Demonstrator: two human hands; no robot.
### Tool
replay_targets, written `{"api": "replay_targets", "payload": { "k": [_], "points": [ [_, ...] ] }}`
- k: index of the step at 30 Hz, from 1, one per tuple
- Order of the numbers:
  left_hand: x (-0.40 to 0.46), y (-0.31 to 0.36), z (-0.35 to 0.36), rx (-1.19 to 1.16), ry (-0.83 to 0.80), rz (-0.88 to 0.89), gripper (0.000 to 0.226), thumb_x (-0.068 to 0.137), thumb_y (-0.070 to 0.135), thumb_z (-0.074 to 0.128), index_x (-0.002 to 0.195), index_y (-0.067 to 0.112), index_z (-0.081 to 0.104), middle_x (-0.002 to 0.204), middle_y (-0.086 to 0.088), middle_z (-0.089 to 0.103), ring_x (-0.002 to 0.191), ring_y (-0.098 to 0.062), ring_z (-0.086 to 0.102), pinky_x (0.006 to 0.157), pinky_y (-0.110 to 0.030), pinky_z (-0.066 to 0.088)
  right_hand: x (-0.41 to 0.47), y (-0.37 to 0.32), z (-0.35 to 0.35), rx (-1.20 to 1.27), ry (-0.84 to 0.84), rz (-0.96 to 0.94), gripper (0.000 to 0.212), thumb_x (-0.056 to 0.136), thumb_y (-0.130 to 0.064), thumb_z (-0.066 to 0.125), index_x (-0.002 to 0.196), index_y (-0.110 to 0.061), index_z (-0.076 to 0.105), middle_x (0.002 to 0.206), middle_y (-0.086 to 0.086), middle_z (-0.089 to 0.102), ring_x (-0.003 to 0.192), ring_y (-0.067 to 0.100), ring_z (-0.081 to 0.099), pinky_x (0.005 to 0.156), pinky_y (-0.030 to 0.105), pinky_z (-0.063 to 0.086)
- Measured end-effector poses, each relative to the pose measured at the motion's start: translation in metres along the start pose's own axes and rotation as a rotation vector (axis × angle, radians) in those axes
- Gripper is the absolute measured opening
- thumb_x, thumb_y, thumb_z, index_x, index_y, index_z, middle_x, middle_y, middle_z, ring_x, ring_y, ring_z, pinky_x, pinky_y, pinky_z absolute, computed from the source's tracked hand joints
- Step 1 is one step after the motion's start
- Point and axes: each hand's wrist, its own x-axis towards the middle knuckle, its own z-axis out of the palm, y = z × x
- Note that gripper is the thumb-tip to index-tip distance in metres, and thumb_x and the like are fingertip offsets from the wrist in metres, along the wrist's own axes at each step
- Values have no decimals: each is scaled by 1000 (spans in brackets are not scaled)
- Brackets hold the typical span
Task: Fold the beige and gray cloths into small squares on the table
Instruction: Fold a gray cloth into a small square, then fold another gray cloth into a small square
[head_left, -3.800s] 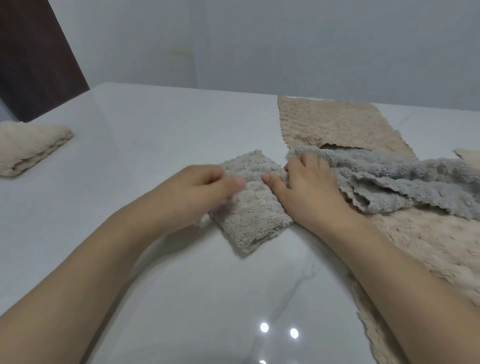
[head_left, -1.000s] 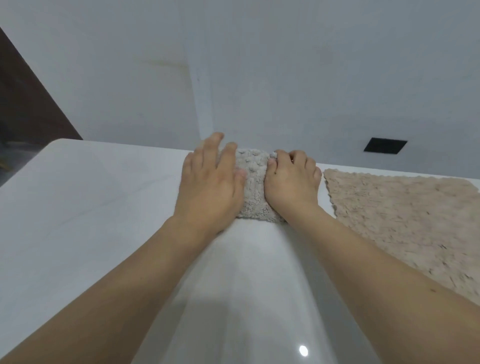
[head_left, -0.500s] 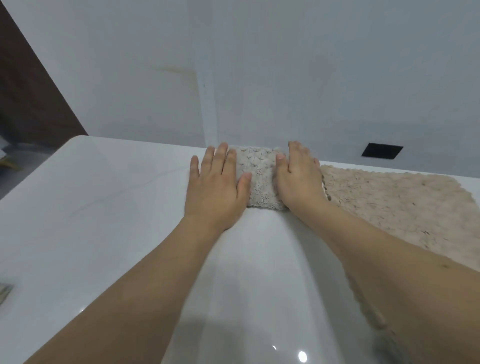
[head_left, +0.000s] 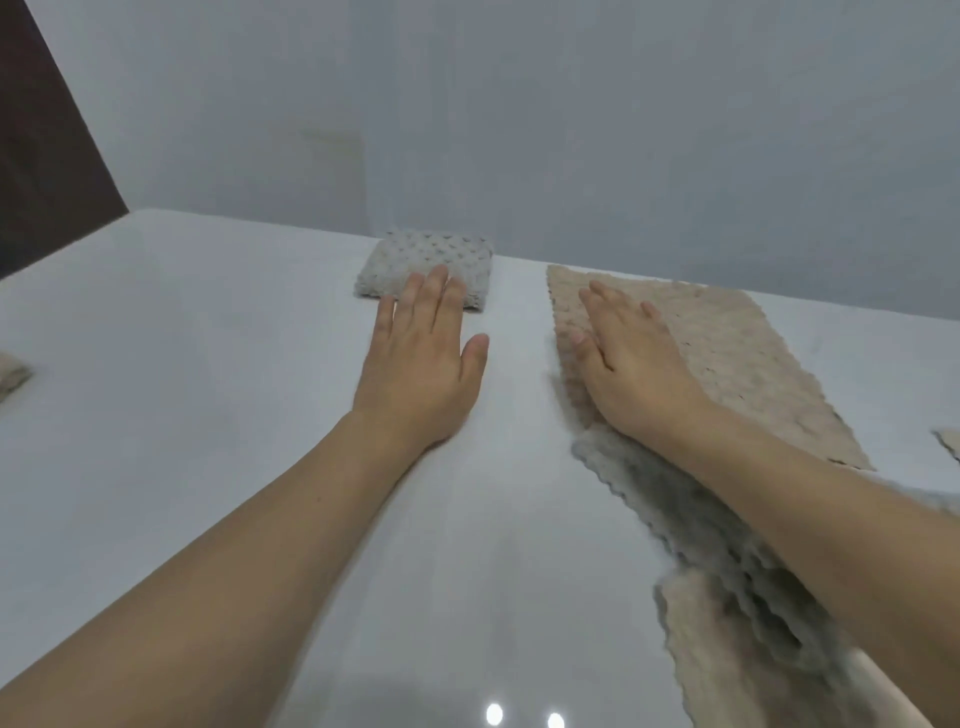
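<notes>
while one folded square (head_left: 425, 270) already sits finished at the far middle of the table (head_left: 182, 364), most of the work looks undone. that square is greyish beige, compact and flat, with the left hand (head_left: 418, 358) spread over its near edge, fingers straight and gripping nothing. the right hand (head_left: 631, 364) lies flat, fingers extended, on the far end of an unfolded beige cloth (head_left: 727, 358) to the right, pressing rather than pinching. just nearer, under the right forearm, a gray cloth (head_left: 691, 519) lies rumpled and unfolded, overlapping another beige piece (head_left: 727, 649) at the near right; whether that piece belongs to the far beige cloth i cannot tell.

by my count: one folded square in the middle, one more folded bundle (head_left: 11, 375) barely visible at the left edge, one gray cloth open, at least one beige cloth open, and a scrap of another beige edge (head_left: 948, 441) at the far right. so i judge the beige cloth under the right hand to be next, with the gray one still waiting.
</notes>
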Motion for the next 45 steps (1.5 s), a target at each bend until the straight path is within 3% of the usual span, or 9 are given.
{"api": "replay_targets", "payload": {
  "k": [9, 14, 17, 22, 29, 34, 37, 41, 45],
  "points": [
    [-121, 72, -24, -131, -150, 4, 63, 104, 43, 26, 157, 14, 11, 165, -2, 8, 152, -16, 3, 123, -42, 5, -137, 31, -56, 27, -114, 107, 58, 104, -42, 25, 154, -13, 18, 162, 4, 13, 149, 17, 10, 121, 38, 8],
    [-155, 100, -41, -208, -317, 11, 62, 102, 38, 38, 157, 21, 14, 163, 1, 16, 148, -17, 20, 122, -42, 14, -193, 42, -79, -42, -284, 63, 62, 95, -57, 40, 143, -17, 37, 148, 6, 40, 131, 24, 40, 108, 38, 34],
    [-154, 112, -46, -287, -329, 9, 54, 100, 25, 45, 151, 26, 28, 159, 2, 26, 139, -20, 36, 117, -38, 25, -207, 47, -88, -1, -297, 74, 76, 84, -68, 49, 143, -22, 34, 146, 4, 32, 133, 24, 32, 109, 40, 32],
    [-128, 124, -32, -221, -322, 117, 51, 98, 20, 46, 147, 32, 38, 154, 1, 35, 139, -20, 34, 115, -36, 28, -203, 49, -89, -54, -516, 137, 76, 61, -89, 52, 112, -33, 41, 119, -3, 38, 112, 20, 34, 92, 37, 36],
    [-95, 140, 0, -152, -187, 45, 22, 98, 24, 46, 113, 30, 62, 125, 2, 53, 118, -26, 41, 98, -36, 34, -164, 30, -86, -200, -534, 150, 26, 91, -37, 48, 105, -15, 53, 110, 7, 59, 93, 25, 53, 79, 33, 47],
    [-93, 140, -11, -425, -215, -146, 16, 96, 18, 45, 90, 22, 59, 116, 1, 52, 121, -27, 39, 105, -43, 34, -153, 30, -103, -137, -564, 230, 21, 91, -31, 48, 104, -15, 53, 106, 4, 54, 99, 27, 54, 80, 32, 44],
    [-102, 144, -34, -589, -121, -202, 16, 93, 14, 45, 85, 16, 58, 105, -1, 59, 104, -25, 52, 86, -38, 44, -160, 25, -120, -93, -498, 226, 18, 87, -15, 47, 96, -10, 60, 103, 10, 63, 92, 27, 60, 77, 34, 50],
    [-108, 162, -89, -699, 15, -214, 16, 97, 14, 39, 88, 16, 51, 78, 2, 51, 69, -15, 44, 58, -29, 33, -179, 12, -160, -99, -235, 220, 15, 86, -8, 46, 73, -15, 46, 85, 6, 54, 76, 24, 51, 60, 30, 39],
    [-116, 174, -147, -704, 141, -235, 18, 99, 16, 36, 95, 14, 54, 76, 0, 53, 65, -16, 46, 53, -27, 36, -193, 4, -198, 145, 141, 248, 22, 84, -8, 42, 99, -17, 55, 98, 4, 56, 90, 28, 53, 68, 32, 41]
  ]
}}
